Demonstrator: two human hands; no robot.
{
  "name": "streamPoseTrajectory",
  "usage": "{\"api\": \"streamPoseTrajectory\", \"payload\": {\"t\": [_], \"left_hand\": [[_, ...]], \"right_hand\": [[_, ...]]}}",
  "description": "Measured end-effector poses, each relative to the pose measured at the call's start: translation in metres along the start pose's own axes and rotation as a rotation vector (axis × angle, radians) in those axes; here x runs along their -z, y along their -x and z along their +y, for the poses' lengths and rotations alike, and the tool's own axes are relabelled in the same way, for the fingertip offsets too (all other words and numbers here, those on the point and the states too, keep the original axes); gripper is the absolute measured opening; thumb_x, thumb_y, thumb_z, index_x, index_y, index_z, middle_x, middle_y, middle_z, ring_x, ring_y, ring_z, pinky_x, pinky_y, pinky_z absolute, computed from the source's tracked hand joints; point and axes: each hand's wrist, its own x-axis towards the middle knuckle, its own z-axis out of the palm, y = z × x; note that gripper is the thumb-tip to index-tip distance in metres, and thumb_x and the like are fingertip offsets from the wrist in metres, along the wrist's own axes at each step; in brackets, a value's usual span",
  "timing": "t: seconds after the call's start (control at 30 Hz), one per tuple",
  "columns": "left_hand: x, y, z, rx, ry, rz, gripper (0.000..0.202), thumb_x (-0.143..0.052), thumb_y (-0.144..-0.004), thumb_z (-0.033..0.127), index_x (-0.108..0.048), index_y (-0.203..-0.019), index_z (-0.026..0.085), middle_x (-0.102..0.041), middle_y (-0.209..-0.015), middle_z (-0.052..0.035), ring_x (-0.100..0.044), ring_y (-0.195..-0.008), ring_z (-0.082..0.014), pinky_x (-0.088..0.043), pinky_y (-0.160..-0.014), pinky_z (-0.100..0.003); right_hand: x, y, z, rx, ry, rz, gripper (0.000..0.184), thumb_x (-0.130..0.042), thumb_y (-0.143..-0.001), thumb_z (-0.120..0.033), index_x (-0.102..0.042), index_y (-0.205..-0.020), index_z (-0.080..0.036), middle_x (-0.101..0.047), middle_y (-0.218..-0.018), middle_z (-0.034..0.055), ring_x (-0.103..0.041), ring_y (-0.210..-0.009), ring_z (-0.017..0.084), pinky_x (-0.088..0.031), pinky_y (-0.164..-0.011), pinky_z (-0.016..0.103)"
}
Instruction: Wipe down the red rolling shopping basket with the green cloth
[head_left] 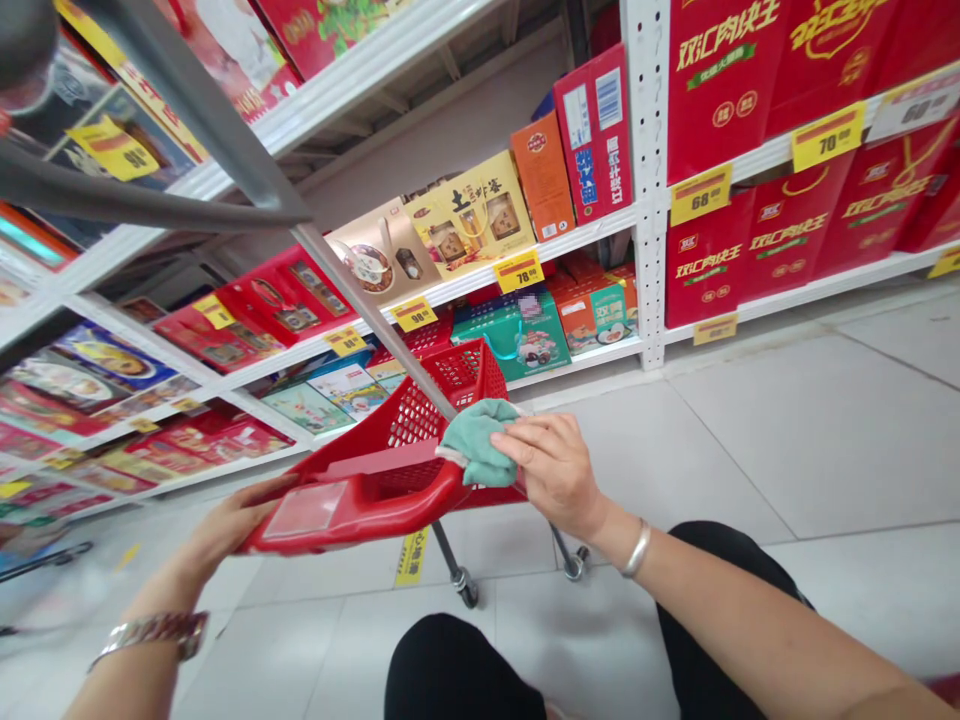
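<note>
In a shop aisle, beside a white shelf (652, 290), a person sits low behind a red shopping cart (360, 435); I take the middle of its handle (409, 512) as the clock's centre, with twelve straight ahead of the person.

The right hand (559, 470) is at three o'clock, its forearm slanting in from four, the wrist nearly level with the handle and ringed by a silver bracelet (637, 548). The back of the hand faces up, and the fingers are bent and close together, pinching a green cloth (480, 442). That cloth sits bunched between two and three, on the handle's right corner, just where a grey pole (412, 360) slopes down from eleven.

The left hand (244, 512) is at nine, its forearm rising from eight with a metal watch (154, 635) on it. The fingers lie close together over the handle's left end; their tips are partly hidden, so I cannot tell how tightly they close.

Past the cart, a green box (510, 340) stands between one and two, a yellow box (472, 215) at one, and red boxes (709, 255) at two. A black-clad knee (457, 670) shows at five, near a wheel (466, 588).
</note>
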Motion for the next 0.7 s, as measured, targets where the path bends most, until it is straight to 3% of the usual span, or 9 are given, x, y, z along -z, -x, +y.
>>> {"api": "streamPoseTrajectory", "payload": {"t": [0.1,0.23,0.37,0.47,0.57,0.7], "left_hand": [[0.006,-0.009,-0.01,0.113,0.208,-0.044,0.061,-0.054,-0.085,0.062,-0.077,-0.099,0.008,-0.081,-0.094,-0.0133,-0.075,-0.09,-0.0341,-0.059,-0.086,-0.044],[0.022,-0.021,-0.012,0.291,0.318,-0.195,0.041,-0.074,-0.071,0.052,-0.08,-0.085,0.014,-0.082,-0.091,-0.0103,-0.075,-0.085,-0.0321,-0.059,-0.076,-0.036],[0.027,-0.02,-0.01,0.298,0.299,-0.194,0.033,-0.075,-0.07,0.046,-0.08,-0.08,0.016,-0.081,-0.089,-0.0081,-0.073,-0.092,-0.0331,-0.058,-0.075,-0.032],[0.025,-0.018,-0.016,0.216,0.248,-0.174,0.041,-0.078,-0.066,0.054,-0.081,-0.08,0.016,-0.081,-0.095,-0.0103,-0.072,-0.102,-0.0347,-0.059,-0.088,-0.036],[0.022,-0.017,-0.025,0.094,0.218,-0.109,0.049,-0.07,-0.071,0.066,-0.081,-0.077,0.018,-0.081,-0.101,-0.0117,-0.071,-0.11,-0.0346,-0.052,-0.105,-0.041],[0.022,-0.017,-0.034,0.042,0.153,-0.129,0.051,-0.056,-0.082,0.064,-0.08,-0.073,0.02,-0.082,-0.1,-0.0112,-0.073,-0.11,-0.0325,-0.051,-0.106,-0.041]], "right_hand": [[-0.009,0.013,0.027,-0.099,0.108,-0.079,0.035,-0.062,-0.094,-0.006,-0.078,-0.115,-0.028,-0.079,-0.1,0.0029,-0.064,-0.092,0.018,-0.044,-0.082,0.035],[-0.004,0.014,0.045,-0.223,0.102,-0.052,0.045,-0.051,-0.09,0.0,-0.078,-0.114,-0.027,-0.079,-0.101,0.0033,-0.065,-0.09,0.019,-0.046,-0.081,0.036],[0.018,-0.004,0.021,-0.162,-0.12,0.053,0.05,-0.049,-0.091,-0.002,-0.071,-0.127,-0.03,-0.078,-0.107,0.0033,-0.069,-0.097,0.02,-0.052,-0.086,0.038],[0.03,-0.014,-0.01,-0.035,-0.307,0.02,0.048,-0.05,-0.094,-0.003,-0.066,-0.131,-0.028,-0.078,-0.107,0.0038,-0.07,-0.1,0.019,-0.054,-0.087,0.038],[0.03,-0.011,-0.033,0.126,-0.356,-0.039,0.032,-0.051,-0.1,-0.014,-0.068,-0.125,-0.026,-0.079,-0.107,0.0045,-0.07,-0.103,0.019,-0.054,-0.086,0.038],[0.021,-0.001,-0.04,0.182,-0.294,-0.023,0.028,-0.046,-0.106,-0.02,-0.071,-0.116,-0.027,-0.079,-0.108,0.0028,-0.069,-0.107,0.018,-0.054,-0.085,0.037]]}}
